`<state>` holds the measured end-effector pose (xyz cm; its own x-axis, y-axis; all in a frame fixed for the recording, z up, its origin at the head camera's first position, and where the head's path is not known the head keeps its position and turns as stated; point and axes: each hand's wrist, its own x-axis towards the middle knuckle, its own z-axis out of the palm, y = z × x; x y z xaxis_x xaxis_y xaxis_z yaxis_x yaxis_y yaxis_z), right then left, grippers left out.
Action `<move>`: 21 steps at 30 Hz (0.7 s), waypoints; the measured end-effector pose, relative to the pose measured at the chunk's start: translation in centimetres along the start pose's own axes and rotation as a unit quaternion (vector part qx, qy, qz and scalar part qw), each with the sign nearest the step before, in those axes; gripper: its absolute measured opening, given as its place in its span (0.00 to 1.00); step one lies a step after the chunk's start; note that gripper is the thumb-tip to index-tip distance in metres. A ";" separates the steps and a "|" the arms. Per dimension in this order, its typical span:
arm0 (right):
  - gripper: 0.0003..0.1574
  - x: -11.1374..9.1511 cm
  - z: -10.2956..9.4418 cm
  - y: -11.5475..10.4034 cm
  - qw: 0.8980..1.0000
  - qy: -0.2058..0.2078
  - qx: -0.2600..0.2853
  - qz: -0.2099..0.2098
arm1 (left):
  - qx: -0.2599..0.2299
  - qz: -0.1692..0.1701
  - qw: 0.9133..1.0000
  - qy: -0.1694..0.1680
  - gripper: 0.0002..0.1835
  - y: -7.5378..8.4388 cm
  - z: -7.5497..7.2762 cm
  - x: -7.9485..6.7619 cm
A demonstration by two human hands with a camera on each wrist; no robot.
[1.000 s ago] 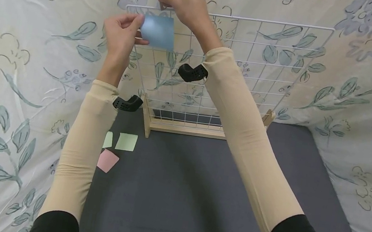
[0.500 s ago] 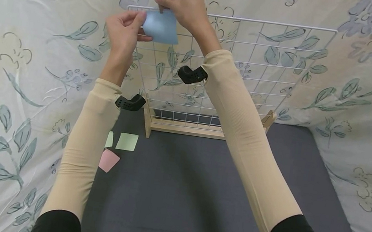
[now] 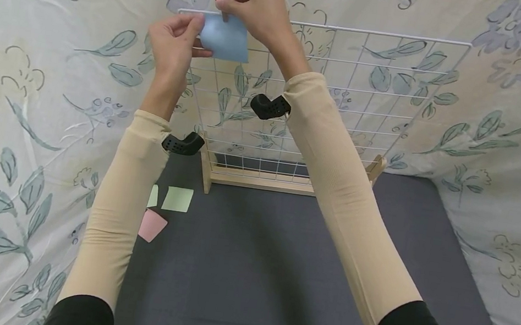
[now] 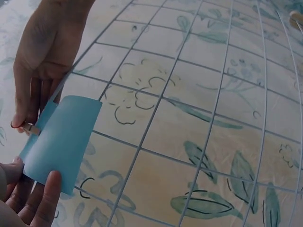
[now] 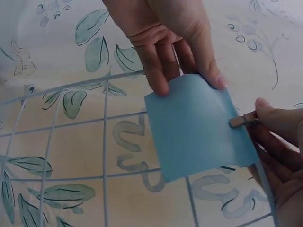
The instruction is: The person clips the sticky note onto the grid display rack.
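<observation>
At the upper left of the wire grid rack, my left hand holds a blue sheet of note paper by its left edge, thumb in front and fingers behind. The paper bends slightly and stands against the rack's top bar. My right hand pinches a small wooden clothespin between thumb and fingers above that bar. In the right wrist view, the clothespin's tip lies over the paper's top edge. The left wrist view also shows the clothespin across this edge; its back leg is hidden.
The rack stands on a wooden base on a dark grey tabletop. Left of the base lie a green note, a partly covered green note and a pink note. Floral cloth hangs behind and at the sides.
The blue paper has risen slightly to the top bar, and the clothespin's tip now overlaps its upper edge. Over the last half second the hands have hardly moved.
</observation>
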<state>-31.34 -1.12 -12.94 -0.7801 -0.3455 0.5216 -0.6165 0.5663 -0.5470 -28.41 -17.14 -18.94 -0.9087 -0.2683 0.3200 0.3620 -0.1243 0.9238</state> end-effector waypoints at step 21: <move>0.10 -6.9 -2.3 4.7 0.966 0.073 0.248 0.006 | 0.007 -0.017 1.000 -0.018 0.14 -1.4 -1.1 -0.9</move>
<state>-28.62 5.67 -17.59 -0.7861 -0.2123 0.5806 -0.6115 0.1291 -0.7807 -27.85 -17.83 -20.73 -0.9269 -0.2303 0.2963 0.3290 -0.1192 0.9368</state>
